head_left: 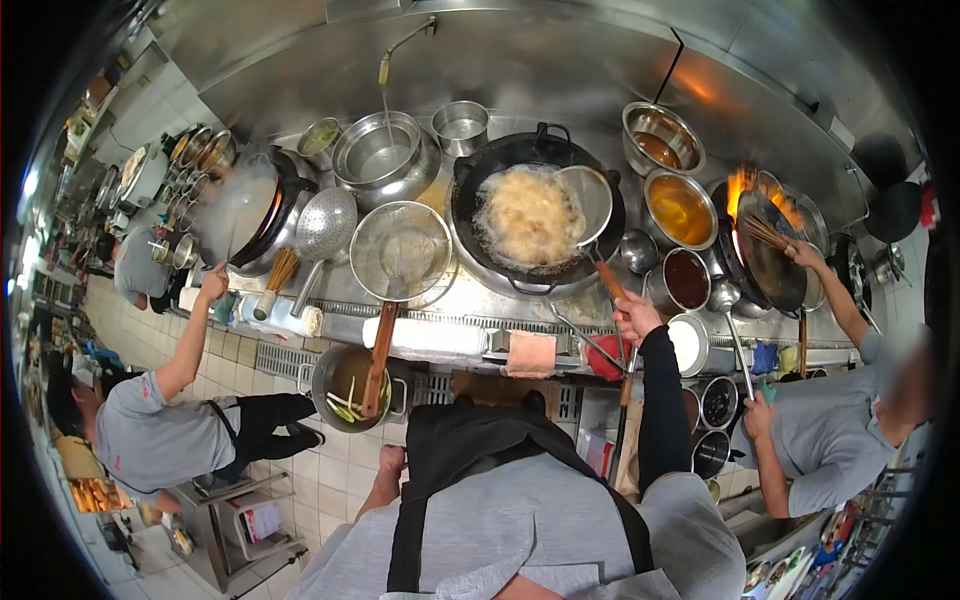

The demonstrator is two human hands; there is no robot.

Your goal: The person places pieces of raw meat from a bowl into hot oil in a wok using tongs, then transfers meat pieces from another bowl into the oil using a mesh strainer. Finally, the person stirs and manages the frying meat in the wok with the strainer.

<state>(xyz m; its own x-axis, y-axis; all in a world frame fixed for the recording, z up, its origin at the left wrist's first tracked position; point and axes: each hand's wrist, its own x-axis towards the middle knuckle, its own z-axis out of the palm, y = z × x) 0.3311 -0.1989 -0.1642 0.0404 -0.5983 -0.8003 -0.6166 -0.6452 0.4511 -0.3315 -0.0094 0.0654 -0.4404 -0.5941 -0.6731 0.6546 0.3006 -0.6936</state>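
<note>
**Right hand on the strainer, oil frothing in the wok**

Your right hand (637, 318), right of centre in the frame, is closed round the wooden handle of a strainer (608, 280). Its mesh head sits over the right side of pale froth in the black wok (488, 168), upper centre; can't tell how deep it dips. Your left hand (392, 462), lower centre-left, is beside your body, fingers curled; can't tell whether it holds anything.

Left of the wok: a wide mesh skimmer (400, 240), its handle reaching down over a stockpot (335, 422) with pale green strips inside. Just right of the wok: a ladle (638, 250), then a bowl of amber liquid (649, 213).

Far right: a co-worker (825, 425) with a bamboo brush (766, 233) at a second wok, flames behind. Left: another co-worker (180, 425), one arm stretched towards a steaming wok (240, 210).
</note>
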